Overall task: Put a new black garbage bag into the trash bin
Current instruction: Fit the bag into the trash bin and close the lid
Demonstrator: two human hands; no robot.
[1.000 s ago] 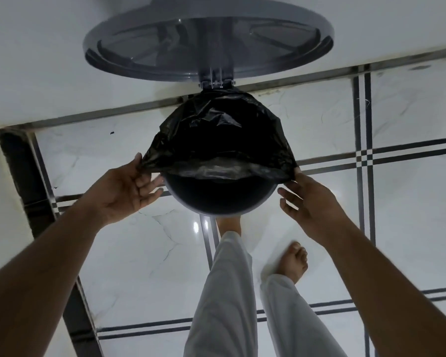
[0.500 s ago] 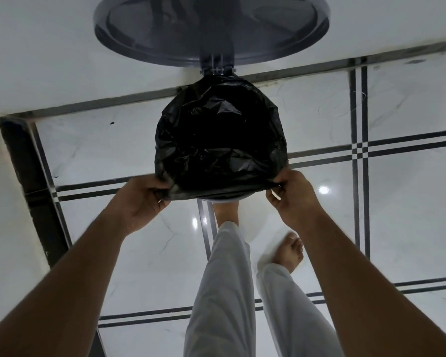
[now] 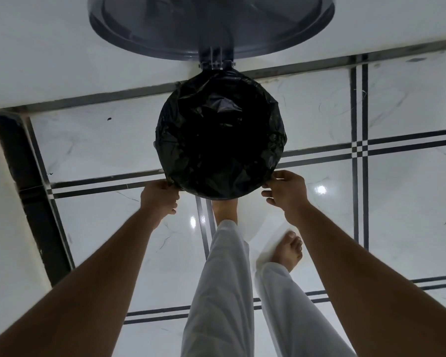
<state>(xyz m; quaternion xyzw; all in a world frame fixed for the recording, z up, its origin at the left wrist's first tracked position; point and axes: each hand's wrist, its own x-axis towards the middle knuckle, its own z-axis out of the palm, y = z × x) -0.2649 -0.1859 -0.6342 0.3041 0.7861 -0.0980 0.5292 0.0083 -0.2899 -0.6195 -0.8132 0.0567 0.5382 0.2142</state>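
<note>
The black garbage bag [image 3: 220, 140] lines the round trash bin, its crinkled edge folded over the whole rim so the bin's own wall is hidden. The bin's grey lid [image 3: 211, 24] stands open, hinged at the far side against the wall. My left hand [image 3: 160, 195] pinches the bag's edge at the near-left of the rim. My right hand [image 3: 286, 191] pinches the bag's edge at the near-right of the rim.
The bin stands on a glossy white tiled floor [image 3: 397, 202] with dark stripe lines, close to a white wall [image 3: 36, 60]. My bare feet and white trouser legs [image 3: 227, 279] are just in front of the bin. A dark door threshold [image 3: 28, 189] runs at the left.
Both hands pulled the bag's front edge toward me and down over the near rim; the bin's uncovered near part is now covered by the bag.
</note>
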